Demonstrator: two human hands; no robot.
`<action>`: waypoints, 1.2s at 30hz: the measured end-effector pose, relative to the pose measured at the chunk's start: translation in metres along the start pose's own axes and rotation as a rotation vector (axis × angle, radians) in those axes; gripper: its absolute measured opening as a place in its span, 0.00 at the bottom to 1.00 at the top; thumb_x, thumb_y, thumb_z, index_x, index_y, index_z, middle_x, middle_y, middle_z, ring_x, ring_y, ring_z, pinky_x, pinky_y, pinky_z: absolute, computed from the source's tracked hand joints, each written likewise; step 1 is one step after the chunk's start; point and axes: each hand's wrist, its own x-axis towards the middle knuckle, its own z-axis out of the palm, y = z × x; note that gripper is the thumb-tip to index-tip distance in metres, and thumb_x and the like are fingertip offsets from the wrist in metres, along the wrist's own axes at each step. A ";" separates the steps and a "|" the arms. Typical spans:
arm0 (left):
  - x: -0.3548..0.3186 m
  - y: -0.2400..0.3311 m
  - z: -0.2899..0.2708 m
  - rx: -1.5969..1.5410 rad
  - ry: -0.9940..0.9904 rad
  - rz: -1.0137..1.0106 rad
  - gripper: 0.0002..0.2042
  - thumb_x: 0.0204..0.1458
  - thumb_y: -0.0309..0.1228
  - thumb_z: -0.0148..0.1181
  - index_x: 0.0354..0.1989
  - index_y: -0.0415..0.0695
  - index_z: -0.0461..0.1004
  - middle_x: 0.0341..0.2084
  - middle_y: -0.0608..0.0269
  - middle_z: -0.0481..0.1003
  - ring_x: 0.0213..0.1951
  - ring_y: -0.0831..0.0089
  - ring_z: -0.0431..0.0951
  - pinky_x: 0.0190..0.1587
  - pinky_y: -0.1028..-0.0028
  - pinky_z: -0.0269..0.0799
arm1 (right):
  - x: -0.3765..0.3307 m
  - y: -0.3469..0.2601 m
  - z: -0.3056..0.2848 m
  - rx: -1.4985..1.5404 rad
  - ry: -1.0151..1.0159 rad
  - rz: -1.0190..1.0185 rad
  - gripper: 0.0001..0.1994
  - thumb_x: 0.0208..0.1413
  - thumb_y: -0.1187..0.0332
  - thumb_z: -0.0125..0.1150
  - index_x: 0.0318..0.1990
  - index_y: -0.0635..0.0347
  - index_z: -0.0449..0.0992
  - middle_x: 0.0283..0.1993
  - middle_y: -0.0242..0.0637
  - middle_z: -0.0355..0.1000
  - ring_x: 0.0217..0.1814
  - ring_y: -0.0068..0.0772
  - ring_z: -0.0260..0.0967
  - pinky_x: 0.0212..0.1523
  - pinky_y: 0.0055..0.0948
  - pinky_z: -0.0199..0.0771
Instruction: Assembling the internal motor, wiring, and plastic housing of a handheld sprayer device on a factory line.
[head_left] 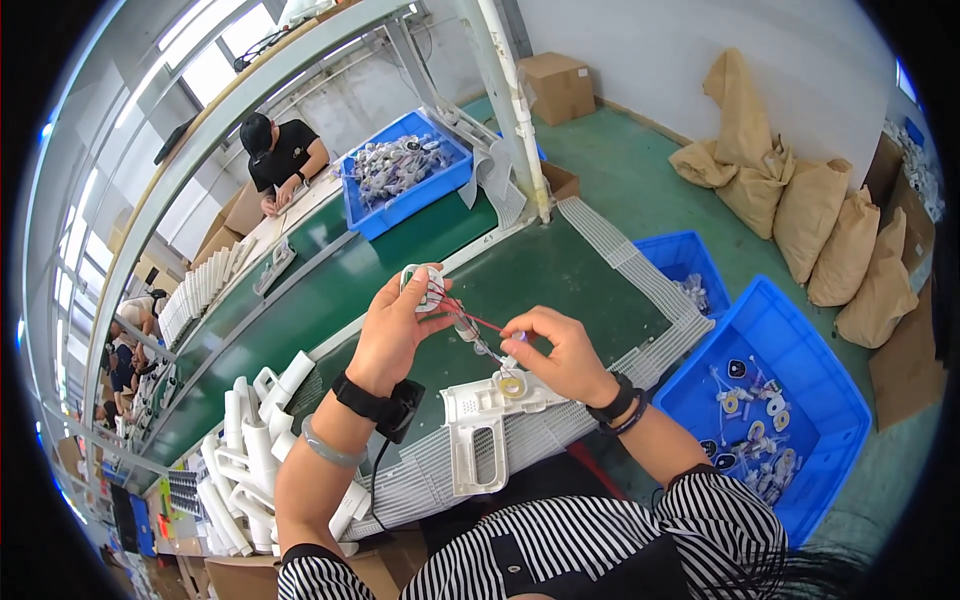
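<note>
My left hand [388, 328] is raised over the bench, its fingers closed around a white round part [432, 286] with red and dark wires [478, 319] running from it. My right hand [562, 352] pinches the far end of a red wire, with a small purple piece at the fingertips. Below the hands, a white plastic housing half [465, 408] with a looped handle lies at the bench's near edge. A yellowish ring [511, 384] and small clear parts sit at its upper end, joined to the wires. Fingers partly cover the round part.
White plastic housings [255, 450] are piled at my left. A blue bin [830, 400] of small parts stands at my right, a smaller blue bin [690, 250] beyond it. Past the green bench [590, 290], a full blue tray [365, 215] sits near a co-worker [285, 160]. Brown sacks [810, 220] line the wall.
</note>
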 end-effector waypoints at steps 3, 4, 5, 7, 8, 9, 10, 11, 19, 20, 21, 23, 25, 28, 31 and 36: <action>0.001 0.001 0.002 -0.020 -0.022 -0.016 0.20 0.67 0.43 0.50 0.57 0.39 0.69 0.44 0.59 0.77 0.43 0.69 0.79 0.47 0.62 0.79 | -0.008 -0.017 0.005 0.402 -0.113 0.154 0.10 0.61 0.68 0.62 0.46 0.64 0.79 0.41 0.39 0.76 0.37 0.30 0.72 0.41 0.30 0.73; 0.000 0.003 0.005 -0.018 -0.029 -0.019 0.20 0.67 0.43 0.50 0.57 0.39 0.69 0.44 0.59 0.77 0.43 0.69 0.79 0.47 0.62 0.79 | -0.012 -0.019 0.010 0.391 -0.223 0.112 0.12 0.61 0.68 0.62 0.48 0.64 0.79 0.42 0.41 0.76 0.38 0.33 0.73 0.41 0.31 0.73; -0.003 0.008 0.009 -0.052 -0.048 -0.049 0.21 0.67 0.44 0.50 0.58 0.39 0.69 0.44 0.58 0.76 0.43 0.69 0.79 0.45 0.62 0.79 | -0.014 -0.021 0.011 0.381 -0.333 0.068 0.13 0.60 0.68 0.62 0.50 0.64 0.78 0.42 0.43 0.75 0.39 0.36 0.73 0.41 0.32 0.73; -0.006 0.013 0.012 -0.089 -0.065 -0.083 0.22 0.67 0.44 0.50 0.58 0.39 0.69 0.45 0.58 0.76 0.42 0.70 0.79 0.43 0.61 0.80 | -0.015 -0.025 0.009 0.224 -0.330 0.080 0.14 0.59 0.70 0.63 0.50 0.65 0.76 0.42 0.44 0.74 0.47 0.37 0.74 0.47 0.31 0.74; -0.007 0.014 0.012 -0.061 -0.075 -0.076 0.22 0.67 0.45 0.50 0.58 0.39 0.69 0.45 0.58 0.76 0.42 0.70 0.79 0.41 0.61 0.80 | -0.012 -0.021 0.015 0.169 -0.167 0.151 0.15 0.58 0.69 0.64 0.50 0.65 0.75 0.43 0.44 0.74 0.46 0.37 0.74 0.47 0.32 0.74; -0.008 0.014 0.011 -0.035 -0.085 -0.069 0.23 0.67 0.46 0.50 0.58 0.39 0.69 0.45 0.57 0.76 0.42 0.70 0.79 0.40 0.62 0.81 | -0.010 -0.015 0.021 0.111 -0.004 0.222 0.16 0.57 0.67 0.65 0.49 0.65 0.74 0.44 0.45 0.75 0.46 0.37 0.74 0.47 0.32 0.74; -0.013 0.017 0.013 -0.034 -0.083 -0.069 0.23 0.67 0.46 0.50 0.58 0.39 0.69 0.45 0.57 0.76 0.42 0.70 0.79 0.40 0.62 0.81 | -0.009 -0.008 0.026 -0.066 0.052 0.135 0.17 0.56 0.66 0.66 0.49 0.64 0.71 0.41 0.41 0.74 0.43 0.37 0.74 0.44 0.33 0.75; -0.016 0.019 0.017 0.001 -0.081 -0.051 0.23 0.66 0.46 0.50 0.58 0.39 0.69 0.45 0.57 0.76 0.42 0.70 0.79 0.37 0.64 0.81 | -0.010 -0.001 0.031 -0.067 0.056 0.134 0.17 0.56 0.66 0.66 0.49 0.64 0.71 0.41 0.41 0.74 0.43 0.37 0.74 0.44 0.33 0.75; -0.027 0.025 0.022 0.301 -0.026 0.071 0.23 0.67 0.47 0.48 0.59 0.41 0.69 0.46 0.58 0.76 0.42 0.73 0.79 0.23 0.76 0.75 | -0.022 0.046 0.045 0.589 -0.138 0.551 0.13 0.59 0.71 0.64 0.49 0.63 0.72 0.33 0.28 0.68 0.30 0.25 0.67 0.34 0.27 0.70; -0.030 0.028 0.023 0.341 -0.032 0.076 0.22 0.67 0.46 0.47 0.59 0.41 0.69 0.46 0.58 0.76 0.41 0.73 0.80 0.21 0.78 0.74 | -0.022 0.050 0.048 0.522 -0.030 0.406 0.18 0.58 0.65 0.67 0.52 0.61 0.74 0.26 0.27 0.66 0.27 0.23 0.63 0.31 0.26 0.67; -0.032 0.029 0.024 0.379 -0.039 0.080 0.22 0.68 0.46 0.47 0.59 0.42 0.70 0.46 0.58 0.76 0.41 0.74 0.80 0.20 0.79 0.72 | -0.019 0.051 0.050 0.520 -0.037 0.415 0.18 0.58 0.65 0.67 0.52 0.61 0.74 0.26 0.27 0.66 0.27 0.23 0.63 0.31 0.26 0.67; -0.036 0.028 0.024 0.342 -0.033 0.051 0.21 0.68 0.44 0.46 0.60 0.42 0.70 0.46 0.58 0.77 0.39 0.74 0.80 0.18 0.81 0.70 | -0.007 0.043 0.047 0.112 0.055 0.079 0.22 0.56 0.63 0.70 0.56 0.59 0.75 0.25 0.23 0.66 0.27 0.18 0.60 0.30 0.24 0.66; -0.041 0.030 0.029 0.283 -0.087 0.002 0.20 0.68 0.43 0.46 0.60 0.43 0.70 0.47 0.58 0.77 0.37 0.74 0.81 0.18 0.81 0.69 | 0.001 0.037 0.040 0.120 -0.066 0.127 0.27 0.54 0.61 0.73 0.59 0.60 0.74 0.31 0.23 0.72 0.29 0.15 0.59 0.31 0.20 0.64; -0.049 0.033 0.035 0.225 -0.070 0.000 0.21 0.68 0.43 0.46 0.62 0.43 0.69 0.49 0.57 0.76 0.37 0.73 0.81 0.20 0.79 0.73 | 0.005 0.045 0.036 0.490 -0.328 0.461 0.22 0.56 0.62 0.70 0.56 0.60 0.76 0.45 0.30 0.78 0.37 0.19 0.69 0.38 0.22 0.70; -0.058 0.029 0.030 0.200 -0.042 0.019 0.24 0.68 0.45 0.46 0.66 0.43 0.66 0.51 0.56 0.75 0.37 0.72 0.81 0.23 0.76 0.77 | 0.001 0.046 0.019 0.517 -0.287 0.357 0.17 0.59 0.64 0.68 0.53 0.61 0.77 0.43 0.29 0.78 0.40 0.18 0.70 0.40 0.24 0.72; -0.080 -0.002 0.009 0.112 -0.057 -0.060 0.26 0.68 0.46 0.47 0.67 0.42 0.63 0.52 0.54 0.75 0.38 0.70 0.81 0.23 0.76 0.79 | 0.012 -0.014 -0.049 -0.377 -0.482 -0.058 0.15 0.58 0.56 0.63 0.45 0.57 0.80 0.38 0.41 0.74 0.39 0.47 0.74 0.39 0.39 0.74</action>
